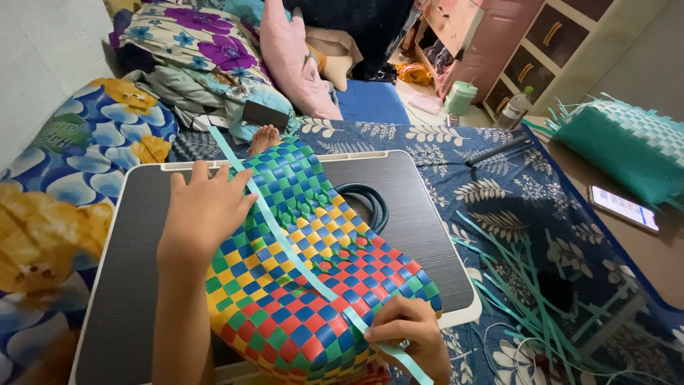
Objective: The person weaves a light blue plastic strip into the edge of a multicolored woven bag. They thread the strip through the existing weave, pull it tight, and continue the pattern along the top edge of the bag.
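- Plastic strapping in red, blue, yellow and green makes up the chequered woven basket (pixel 313 271), which lies on its side across a dark grey lap table with a white rim (pixel 427 214).
- The left hand (pixel 206 207) rests flat and open on the basket's upper left part, fingers spread, pressing it down.
- The right hand (pixel 406 335) is closed in a pinch on a long pale teal plastic strip (pixel 285 242) at the basket's lower edge.
- That strip runs diagonally over the weave, from the pinch up past the left hand's fingertips towards the bedding beyond.
- Judging from this, the strip could twist or kink if pulled at an angle, since it lies loose over the surface, not tucked under.
- The basket could also slide on the smooth table if the flat hand eases off.
- Loose teal strips (pixel 527 285) lie scattered on the dark blue leaf-patterned sheet (pixel 456 150) to the right, near a smartphone (pixel 623 207) and a half-woven teal basket (pixel 627 146).
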